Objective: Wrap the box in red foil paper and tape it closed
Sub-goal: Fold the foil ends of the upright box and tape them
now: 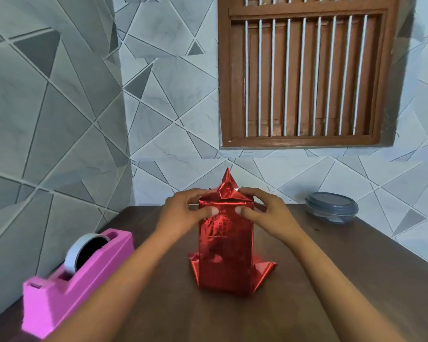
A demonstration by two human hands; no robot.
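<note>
Holding the foil-wrapped box (225,248) upright between both grips, right up at its top edge. On one side, left grip (183,213) curled round the upper corner: thumb pressed flat on the near face, fingers over the top. On the other side, right grip (265,213) much the same, with thumb on the near face just beside the left thumb and fingers hooked over the top, pinching foil.

Between the two sets of fingers, poking straight up: a crumpled, pointed flap of red foil paper (227,183), not yet folded down. Below the grips, standing on end on the brown worktop (356,280), with loose foil flaps (266,267) splayed out at the base on both sides.

Out beyond the left grip, nearer the camera and well apart from the box: a pink tape dispenser (77,275) with a tape roll (72,253) seated in it. Past the right grip, at the far edge of the worktop near the wall: a round dark container (331,207), lid on. High above both grips: grey geometric wall tiles (59,119) and a brown wooden barred window (307,70).
</note>
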